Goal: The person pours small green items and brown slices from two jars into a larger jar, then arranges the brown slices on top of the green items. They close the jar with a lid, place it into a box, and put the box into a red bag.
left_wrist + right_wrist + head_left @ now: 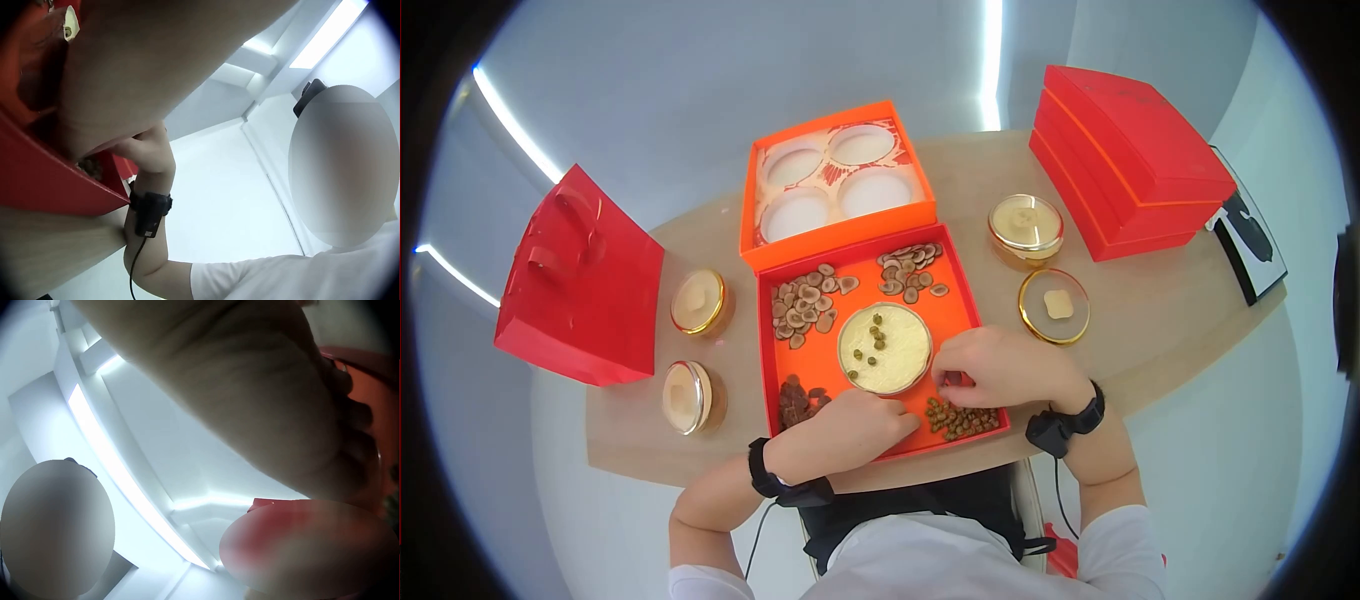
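Observation:
An open red box with an orange floor lies in front of the person. At its middle stands a round jar of pale yellow powder, several small greenish-brown curled pellets on top. My left hand, back upward, bends its fingers downward over the box's front edge, just below the jar. The right hand reaches in from the right, fingers curled between the jar and a pile of pellets in the front right corner. I cannot tell what either hand holds, since the fingertips are hidden.
Brown-rimmed slices fill the box's back corners; dark reddish slices lie front left. Behind stands the lid with a four-hole insert. Gold-rimmed jars flank the box, beside a red bag, a gold-rimmed lid and stacked red boxes.

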Motion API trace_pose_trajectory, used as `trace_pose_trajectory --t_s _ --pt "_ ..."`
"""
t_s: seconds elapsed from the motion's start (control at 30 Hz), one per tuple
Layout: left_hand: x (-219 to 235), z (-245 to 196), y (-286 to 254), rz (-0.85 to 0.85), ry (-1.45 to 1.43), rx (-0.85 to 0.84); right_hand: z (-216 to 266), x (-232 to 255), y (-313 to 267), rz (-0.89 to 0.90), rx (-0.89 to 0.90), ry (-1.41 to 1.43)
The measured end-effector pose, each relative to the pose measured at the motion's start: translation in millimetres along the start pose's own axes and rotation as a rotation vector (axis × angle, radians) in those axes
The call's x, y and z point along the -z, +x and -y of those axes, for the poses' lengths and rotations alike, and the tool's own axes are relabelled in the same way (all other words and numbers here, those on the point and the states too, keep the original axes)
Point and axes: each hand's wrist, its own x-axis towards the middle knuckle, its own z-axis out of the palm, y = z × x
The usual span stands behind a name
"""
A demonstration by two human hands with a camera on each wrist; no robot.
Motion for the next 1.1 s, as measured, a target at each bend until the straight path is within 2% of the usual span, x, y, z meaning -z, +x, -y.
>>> trace_pose_trajectory --t_s 0.03,0.13,0.23,0.33,0.43,0.53,0.63,0.73,0.83,1.03,1.1 --pt "-2 0 -1 -0.033 -0.010 -0.004 1 0 0 -0.008 -0.012 0.037" --pt "-1 -1 -3 -0.037 -0.006 0.024 7 -2 4 -0.258 0.073 -0.002" --pt "13 -5 -8 -0.170 -0.242 0.029 3 -14 11 -0.465 0.149 -0.108" --pt "28 -2 -13 -0.302 -0.340 0.146 -10 -20 15 -0.467 0.148 -0.252" --pt "33 8 -12 -0.430 -0.314 0.211 -7 -18 16 -0.439 0.127 -0.234" --pt "32 18 -8 -0.456 -0.322 0.224 -6 -21 18 -0.456 0.148 -0.257" --pt "28 26 -3 -0.411 -0.251 0.248 -9 -25 20 -0.478 0.158 -0.261" --pt "29 26 -1 -0.423 -0.311 0.260 -6 -20 17 -0.470 0.132 -0.232" --pt "44 26 -15 -0.369 -0.464 0.304 -7 -15 15 -0.474 0.182 -0.271" --pt "36 52 -41 -0.520 -0.552 0.441 -11 -17 13 -0.444 0.159 -0.316" --pt "33 55 -44 -0.539 -0.546 0.439 -11 -15 13 -0.436 0.171 -0.322"
